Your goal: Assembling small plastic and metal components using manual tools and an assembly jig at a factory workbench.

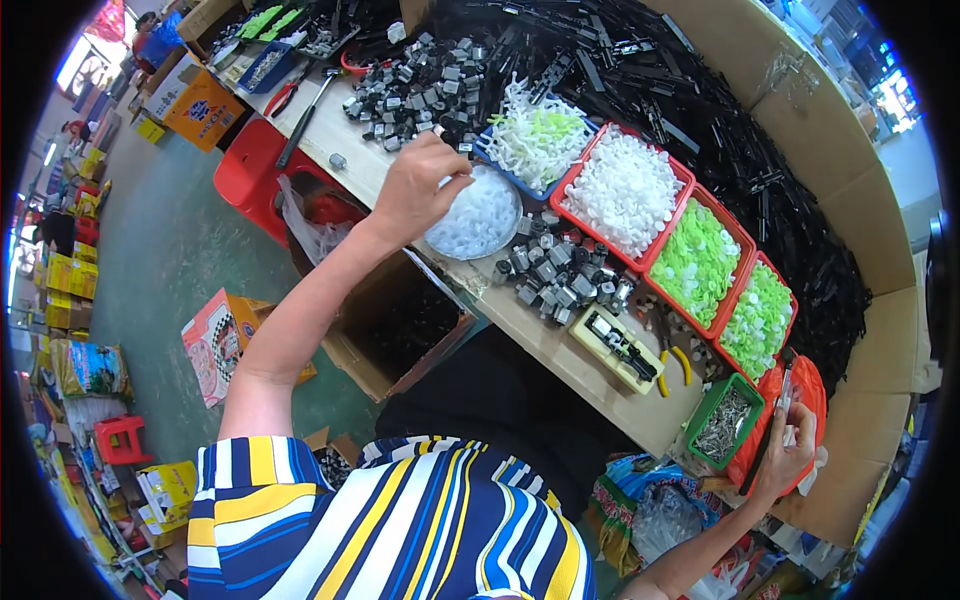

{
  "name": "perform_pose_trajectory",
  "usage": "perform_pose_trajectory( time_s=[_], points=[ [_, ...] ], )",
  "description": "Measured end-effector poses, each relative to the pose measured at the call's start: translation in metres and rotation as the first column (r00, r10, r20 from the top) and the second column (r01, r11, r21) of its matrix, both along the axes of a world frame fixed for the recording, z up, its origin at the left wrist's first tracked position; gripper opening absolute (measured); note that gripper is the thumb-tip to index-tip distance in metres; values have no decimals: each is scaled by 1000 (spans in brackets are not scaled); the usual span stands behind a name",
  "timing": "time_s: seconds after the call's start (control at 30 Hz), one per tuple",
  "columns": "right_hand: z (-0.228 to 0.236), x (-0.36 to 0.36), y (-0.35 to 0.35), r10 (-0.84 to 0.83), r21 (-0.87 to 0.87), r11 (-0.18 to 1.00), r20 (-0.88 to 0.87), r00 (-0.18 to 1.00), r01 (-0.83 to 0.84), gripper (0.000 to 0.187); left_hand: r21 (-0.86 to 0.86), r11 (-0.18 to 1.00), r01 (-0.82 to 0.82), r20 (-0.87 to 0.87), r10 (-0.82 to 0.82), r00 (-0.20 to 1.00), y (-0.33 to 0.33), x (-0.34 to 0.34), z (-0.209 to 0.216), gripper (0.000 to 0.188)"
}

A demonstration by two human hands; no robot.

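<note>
My left hand (425, 190) hovers over the near edge of a round metal dish (478, 252) of small translucent pieces. Its fingers are pinched together, and whatever is between them is too small to make out. At the far right, my right hand (787, 458) is closed around a slim tool (787, 384) with a metallic shaft; its exact kind is unclear. That hand is beside a red plastic bag (812, 385) and a green tray (708, 457) of small metal screws. Grey metal motors (560, 275) lie in a heap between the dish and a cream-coloured fixture (612, 350).
Red trays hold white caps (622, 190), green pieces (695, 262) and mixed green-white pieces (757, 318). A blue tray (535, 140) stands behind the dish. Black parts (700, 110) pile against cardboard walls. Yellow-handled pliers (676, 368) and a hammer (305, 120) lie on the bench.
</note>
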State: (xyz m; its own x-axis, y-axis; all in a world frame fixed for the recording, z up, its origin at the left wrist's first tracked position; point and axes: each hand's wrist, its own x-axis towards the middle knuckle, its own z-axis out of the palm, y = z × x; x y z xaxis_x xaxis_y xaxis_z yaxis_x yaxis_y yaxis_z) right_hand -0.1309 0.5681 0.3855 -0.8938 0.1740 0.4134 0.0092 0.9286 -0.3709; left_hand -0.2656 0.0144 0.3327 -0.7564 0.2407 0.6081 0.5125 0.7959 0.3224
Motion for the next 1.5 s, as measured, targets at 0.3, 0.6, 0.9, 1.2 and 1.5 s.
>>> perform_pose_trajectory(
  time_s=[0.3, 0.6, 0.9, 1.2, 1.5],
  points=[
    [-7, -1, -123, 267, -627, 749, -10, 964, -214, 13, 716, 664, -215, 373, -103, 922, 51, 39, 21, 5],
    [-21, -31, -204, 647, -935, 290, 35, 761, -204, 16, 920, 345, -185, 349, -509, 787, 132, 78, 15, 10],
    [-36, -30, -198, 659, -936, 328, 133, 740, -124, 15, 918, 375, -126, 338, -578, 742, 145, 80, -2, 10],
    [-39, -31, -186, 720, -977, 213, 154, 677, -3, 17, 808, 588, 36, 390, -579, 716, 147, 80, -5, 11],
    [-40, -24, -183, 610, -915, 377, 132, 781, -140, 23, 827, 556, -83, 438, -544, 716, 165, 85, -10, 11]
  ],
)
